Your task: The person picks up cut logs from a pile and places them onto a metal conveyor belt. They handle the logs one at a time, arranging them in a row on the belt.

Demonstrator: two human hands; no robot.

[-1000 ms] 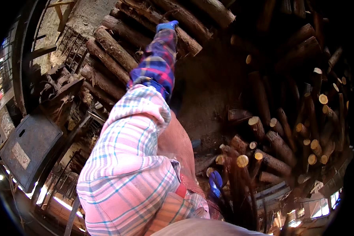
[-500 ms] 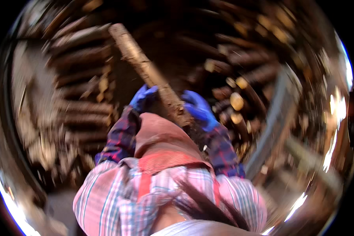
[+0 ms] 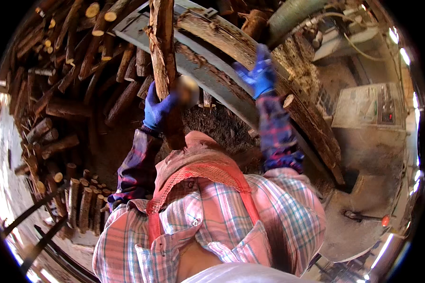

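one log [image 3: 162, 54] in the left hand [image 3: 158, 109], right hand [image 3: 259, 74] free

head view: left hand, blue glove, has a solid grip on the rough-barked log, which points away from the red apron [image 3: 193, 158] and crosses over a grey metal trough [image 3: 137, 32]. right hand, gloved too, is off it, fingers spread near a long timber [image 3: 311, 127]. loads of cut logs [image 3: 92, 61] piled over on the left.

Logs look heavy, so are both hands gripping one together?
No, only the left hand grips a log; the right hand is open.
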